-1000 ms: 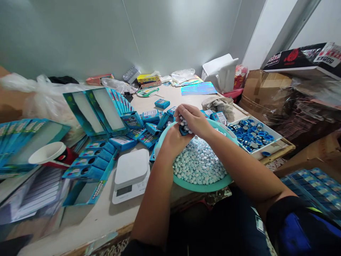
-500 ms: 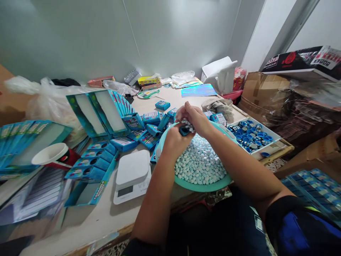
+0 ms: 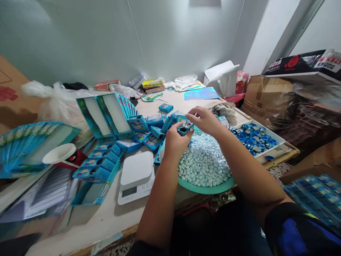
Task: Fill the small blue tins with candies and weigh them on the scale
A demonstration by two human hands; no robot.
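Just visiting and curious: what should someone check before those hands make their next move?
Left hand firmly gripping the small blue tin: ok.
Pale blue mints within reach in the teal basin: ok.
Right hand holding anything between its fingers: cannot tell.
White kitchen scale showing a reading: cannot tell, display unreadable.
White tray of blue caps beside the basin: ok.
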